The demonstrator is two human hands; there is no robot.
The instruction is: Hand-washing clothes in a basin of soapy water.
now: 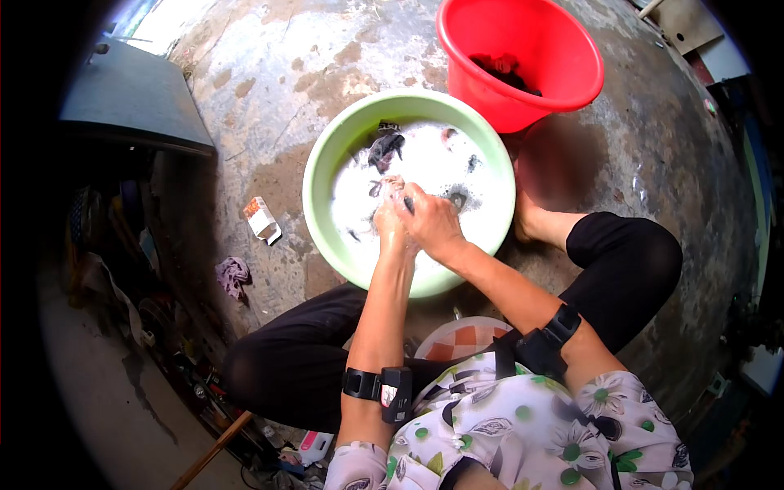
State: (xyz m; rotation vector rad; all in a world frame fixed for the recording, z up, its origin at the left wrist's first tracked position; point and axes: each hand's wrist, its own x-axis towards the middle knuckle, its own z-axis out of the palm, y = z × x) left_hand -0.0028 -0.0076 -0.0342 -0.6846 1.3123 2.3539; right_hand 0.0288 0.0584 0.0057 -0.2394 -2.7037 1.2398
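A light green plastic basin (315, 184) full of white suds stands on the floor between my legs. Over its middle my left hand (394, 211) and my right hand (433, 220) are pressed together, closed on a small wet cloth (392, 181), of which a pinkish-beige bit shows above the fingers. Foam and the fingers hide the rest of it. Just beyond the hands, a dark wet garment (386, 150) pokes out of the suds. Other bits of dark and reddish fabric show through the foam to the right.
A red plastic bucket (520, 37) with dark and red clothes stands beyond the basin at the right. On the concrete floor at left lie a small carton (262, 220) and a crumpled purple cloth (233, 277). A grey cabinet (141, 92) and cluttered shelving line the left side.
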